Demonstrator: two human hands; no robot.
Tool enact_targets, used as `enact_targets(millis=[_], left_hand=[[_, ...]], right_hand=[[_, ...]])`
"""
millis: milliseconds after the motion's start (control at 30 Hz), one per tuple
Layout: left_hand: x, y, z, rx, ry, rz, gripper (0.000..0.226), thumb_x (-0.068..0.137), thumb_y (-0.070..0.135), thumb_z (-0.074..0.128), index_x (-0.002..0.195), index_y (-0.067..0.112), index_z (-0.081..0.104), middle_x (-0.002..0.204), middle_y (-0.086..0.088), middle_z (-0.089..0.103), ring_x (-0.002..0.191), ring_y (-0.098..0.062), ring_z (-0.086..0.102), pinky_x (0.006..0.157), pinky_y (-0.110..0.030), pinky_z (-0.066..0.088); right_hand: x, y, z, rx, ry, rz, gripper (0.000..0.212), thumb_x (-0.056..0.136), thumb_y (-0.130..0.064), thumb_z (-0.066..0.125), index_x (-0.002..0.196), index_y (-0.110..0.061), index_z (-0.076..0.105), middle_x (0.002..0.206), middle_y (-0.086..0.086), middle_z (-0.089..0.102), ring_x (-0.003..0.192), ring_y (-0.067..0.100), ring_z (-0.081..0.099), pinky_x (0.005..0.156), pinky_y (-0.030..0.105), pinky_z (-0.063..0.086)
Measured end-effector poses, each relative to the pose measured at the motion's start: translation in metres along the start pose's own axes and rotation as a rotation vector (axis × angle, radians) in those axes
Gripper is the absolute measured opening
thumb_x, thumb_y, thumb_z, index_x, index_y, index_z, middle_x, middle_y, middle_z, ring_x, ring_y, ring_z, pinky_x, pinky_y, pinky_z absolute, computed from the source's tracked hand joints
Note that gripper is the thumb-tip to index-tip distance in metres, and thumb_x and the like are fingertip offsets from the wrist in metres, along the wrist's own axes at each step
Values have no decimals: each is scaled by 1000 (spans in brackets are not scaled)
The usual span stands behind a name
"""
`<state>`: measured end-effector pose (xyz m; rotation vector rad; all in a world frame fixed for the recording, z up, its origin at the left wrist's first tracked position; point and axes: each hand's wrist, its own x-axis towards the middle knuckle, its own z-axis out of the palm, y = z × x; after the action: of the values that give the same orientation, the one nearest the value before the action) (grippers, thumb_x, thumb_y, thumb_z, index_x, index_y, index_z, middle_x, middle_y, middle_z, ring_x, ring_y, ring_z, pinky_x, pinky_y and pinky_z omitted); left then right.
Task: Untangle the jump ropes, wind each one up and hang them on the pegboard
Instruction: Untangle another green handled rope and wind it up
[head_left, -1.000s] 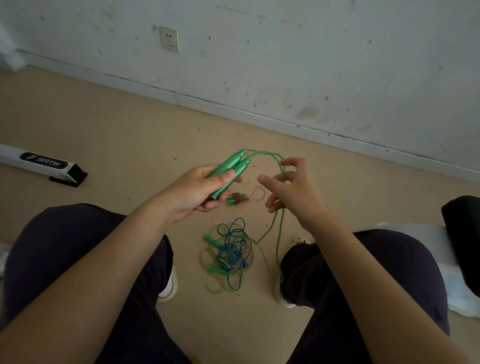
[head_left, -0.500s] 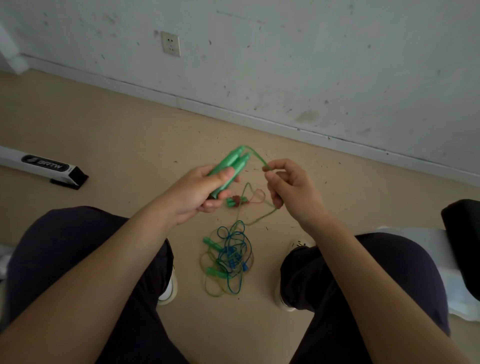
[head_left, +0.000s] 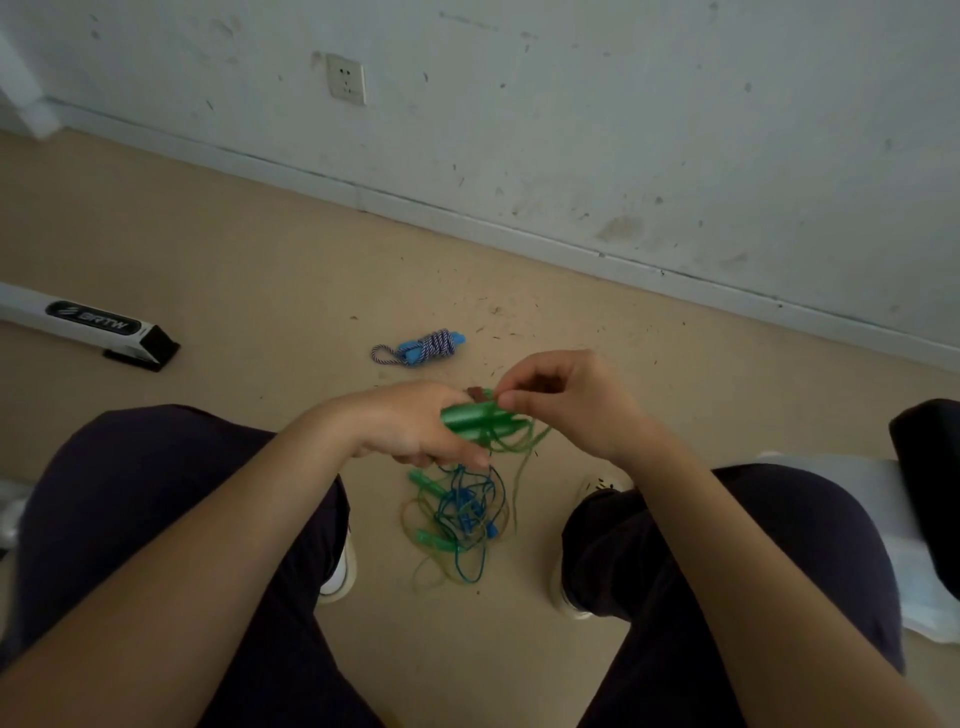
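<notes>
Green handles (head_left: 475, 422) gripped in left hand (head_left: 410, 423); right hand (head_left: 566, 400) pinches their cord (head_left: 519, 441).

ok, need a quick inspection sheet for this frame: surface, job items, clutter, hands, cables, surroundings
Surface: beige floor, specks of debris near the wall.
Job's things: green handles held together, green cord trailing down; tangled ropes on floor between the feet; wound blue rope lying beyond.
Clutter: white box at left.
Hands: left hand grips the handles; right hand pinches at their top end.
Cables: nothing seen.
Surroundings: scuffed wall, socket; pegboard not in view.
</notes>
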<state>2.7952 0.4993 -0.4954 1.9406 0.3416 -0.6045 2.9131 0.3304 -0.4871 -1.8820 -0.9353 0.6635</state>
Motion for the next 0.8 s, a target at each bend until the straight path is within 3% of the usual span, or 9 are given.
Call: enact_targets(millis=[67,167,267,400,500,567,633,800], left_hand=[[-2,6,3,-33,-60,3,30,83,39,78,95,16,62,62,3,55,45,-6,44,45,-20,33],[-3,12,8,-20,-63,-8,32,90,53,61,103,23,65,57,11,57,41,1,46,46,-16,36],[-1,13,13,-62,-63,7,48,94,54,53,111,11,65,59,4,55,40,-4,42,45,-17,34],[1,10,11,-214,-12,63,25,99,38,56,106,15,64,66,-2,57,43,-5,44,43,-17,33],[2,7,5,-321,-46,124,36,100,32,52,128,10,53,67,0,56,47,-9,40,42,-19,26],[1,7,2,-405,-62,151,49,97,31,52,137,6,40,66,1,56,48,-10,38,41,-19,20],[0,6,0,-459,-69,190,51,95,31,53,137,7,39,70,-1,56,51,-11,39,41,-20,18],[3,4,0,-508,67,218,56,86,32,69,129,0,53,80,-8,68,54,-13,49,39,-17,25]], right_hand=[[0,0,0,-1,-6,-15,5,82,-11,76,84,-16,77,82,5,74,73,16,66,70,29,56],[1,2,5,38,-46,-35,6,82,-11,77,85,-16,75,82,4,73,69,6,62,66,22,49],[0,2,9,120,-51,-33,12,80,-11,79,85,-14,69,77,-1,69,67,3,60,66,19,45],[1,5,5,221,12,-26,13,82,-13,77,83,-12,65,79,7,64,70,20,57,66,35,47],[1,4,1,272,0,-22,3,88,-17,71,87,-14,69,81,0,66,72,14,60,65,26,48],[-1,3,-1,333,-39,-3,10,90,-17,68,96,-11,70,87,1,68,74,15,61,65,25,50],[-3,1,-3,393,-87,19,16,89,-16,68,103,-9,69,88,6,67,69,22,60,61,29,52],[-4,-1,-4,419,-18,59,10,86,-10,71,96,-8,69,67,-4,63,51,11,50,47,19,41]])
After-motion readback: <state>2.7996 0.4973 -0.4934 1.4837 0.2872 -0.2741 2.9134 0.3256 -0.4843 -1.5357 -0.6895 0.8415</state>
